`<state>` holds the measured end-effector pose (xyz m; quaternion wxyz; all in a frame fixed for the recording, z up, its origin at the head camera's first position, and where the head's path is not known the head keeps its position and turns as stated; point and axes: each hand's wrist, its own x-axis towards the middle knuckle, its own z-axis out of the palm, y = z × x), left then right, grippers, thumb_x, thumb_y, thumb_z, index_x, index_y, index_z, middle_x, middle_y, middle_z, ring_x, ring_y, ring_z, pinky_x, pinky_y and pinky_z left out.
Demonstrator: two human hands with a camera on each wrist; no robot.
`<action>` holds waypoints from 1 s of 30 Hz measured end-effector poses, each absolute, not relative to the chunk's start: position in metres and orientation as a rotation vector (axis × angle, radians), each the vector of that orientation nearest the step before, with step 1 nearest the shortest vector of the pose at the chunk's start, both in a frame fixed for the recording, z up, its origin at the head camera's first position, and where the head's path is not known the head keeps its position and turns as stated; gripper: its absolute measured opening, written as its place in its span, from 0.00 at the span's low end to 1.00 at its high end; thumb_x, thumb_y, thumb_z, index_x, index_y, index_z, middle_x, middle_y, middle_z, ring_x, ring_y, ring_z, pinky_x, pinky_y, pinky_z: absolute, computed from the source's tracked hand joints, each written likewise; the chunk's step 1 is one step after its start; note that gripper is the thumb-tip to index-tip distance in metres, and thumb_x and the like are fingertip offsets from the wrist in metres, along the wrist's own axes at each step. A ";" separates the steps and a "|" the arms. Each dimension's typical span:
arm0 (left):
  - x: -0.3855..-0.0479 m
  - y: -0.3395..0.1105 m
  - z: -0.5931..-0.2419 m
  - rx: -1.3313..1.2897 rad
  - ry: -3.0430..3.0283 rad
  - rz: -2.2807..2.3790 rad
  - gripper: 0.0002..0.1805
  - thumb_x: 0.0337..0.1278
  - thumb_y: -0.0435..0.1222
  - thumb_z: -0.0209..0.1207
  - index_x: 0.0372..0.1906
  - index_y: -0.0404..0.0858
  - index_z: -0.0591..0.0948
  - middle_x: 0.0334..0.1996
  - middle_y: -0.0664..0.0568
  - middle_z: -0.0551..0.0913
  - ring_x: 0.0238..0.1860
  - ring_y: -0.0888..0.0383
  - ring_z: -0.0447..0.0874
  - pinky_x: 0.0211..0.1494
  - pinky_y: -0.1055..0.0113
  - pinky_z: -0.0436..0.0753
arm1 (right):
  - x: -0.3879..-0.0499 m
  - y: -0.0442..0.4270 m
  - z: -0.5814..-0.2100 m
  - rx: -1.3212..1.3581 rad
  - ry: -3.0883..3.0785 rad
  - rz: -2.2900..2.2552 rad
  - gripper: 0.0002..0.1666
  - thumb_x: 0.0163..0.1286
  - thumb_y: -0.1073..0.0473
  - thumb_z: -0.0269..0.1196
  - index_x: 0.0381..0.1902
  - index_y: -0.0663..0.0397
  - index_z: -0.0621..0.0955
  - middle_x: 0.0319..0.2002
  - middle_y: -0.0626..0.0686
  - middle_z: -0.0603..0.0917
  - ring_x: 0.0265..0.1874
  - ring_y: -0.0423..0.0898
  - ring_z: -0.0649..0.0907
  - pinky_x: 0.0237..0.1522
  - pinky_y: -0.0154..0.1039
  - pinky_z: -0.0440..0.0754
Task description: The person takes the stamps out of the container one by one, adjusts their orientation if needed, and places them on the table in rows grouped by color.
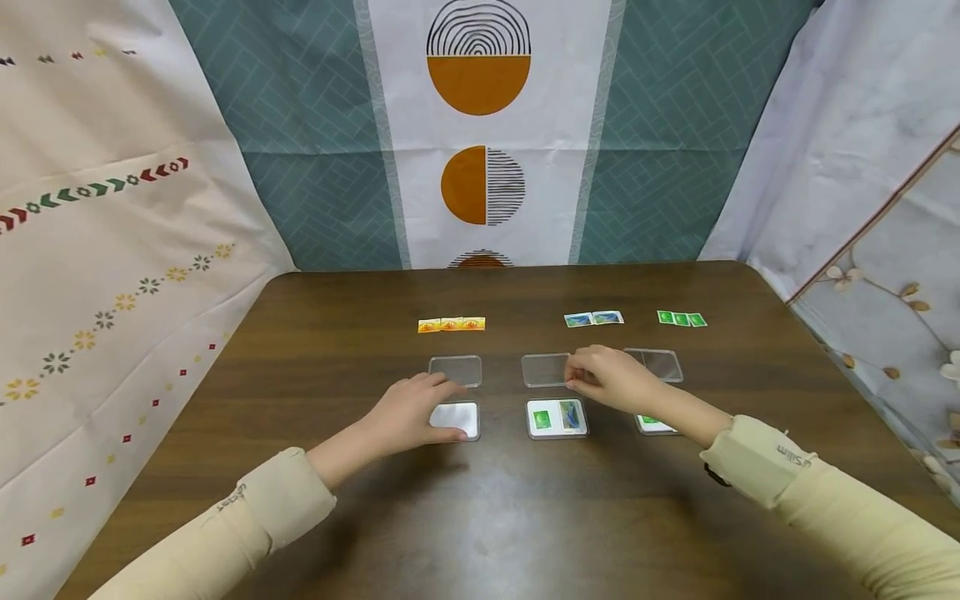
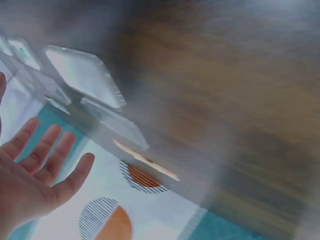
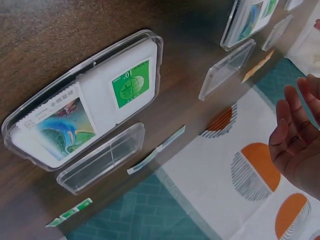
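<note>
The left hand [image 1: 408,410] spreads its fingers wide near a white-filled case [image 1: 457,418]. The right hand [image 1: 617,380] curls its fingers loosely near the middle lid [image 1: 543,372] (1 of 3).

Looked like a makeshift booth, whether in a home or studio unclear: backed by a teal-and-white curtain [image 1: 555,108], flanked by a patterned left cloth [image 1: 97,267] and a flowered right cloth [image 1: 855,167], furnished with a brown table [image 1: 480,508].
</note>
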<state>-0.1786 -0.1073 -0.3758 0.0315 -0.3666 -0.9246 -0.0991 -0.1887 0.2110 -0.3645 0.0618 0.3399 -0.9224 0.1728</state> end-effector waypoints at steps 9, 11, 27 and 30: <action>-0.190 -0.074 -0.375 -1.206 -2.831 -0.317 0.34 0.46 0.58 0.64 0.56 0.43 0.77 0.47 0.51 0.81 0.46 0.52 0.81 0.44 0.58 0.80 | -0.177 0.220 -0.356 1.025 -2.739 0.517 0.07 0.56 0.65 0.68 0.26 0.50 0.80 0.25 0.43 0.77 0.25 0.38 0.73 0.28 0.32 0.72; -0.192 -0.067 -0.375 -1.215 -2.834 -0.340 0.34 0.46 0.58 0.64 0.56 0.43 0.77 0.48 0.51 0.81 0.47 0.52 0.81 0.45 0.58 0.79 | -0.175 0.222 -0.355 1.025 -2.733 0.508 0.07 0.56 0.64 0.68 0.27 0.49 0.80 0.25 0.42 0.77 0.25 0.39 0.73 0.29 0.32 0.72; -0.194 -0.025 -0.397 -1.194 -2.946 -0.191 0.40 0.46 0.62 0.62 0.61 0.43 0.73 0.55 0.50 0.79 0.53 0.50 0.78 0.48 0.55 0.80 | -0.178 0.222 -0.373 1.019 -2.757 0.579 0.05 0.58 0.65 0.67 0.31 0.51 0.81 0.29 0.43 0.79 0.30 0.42 0.76 0.35 0.38 0.75; -0.195 -0.018 -0.399 -1.187 -2.955 -0.137 0.40 0.44 0.63 0.62 0.60 0.43 0.74 0.54 0.51 0.80 0.51 0.51 0.79 0.46 0.56 0.80 | -0.180 0.220 -0.376 1.023 -2.758 0.591 0.05 0.58 0.65 0.67 0.31 0.51 0.81 0.29 0.43 0.79 0.30 0.43 0.76 0.35 0.39 0.75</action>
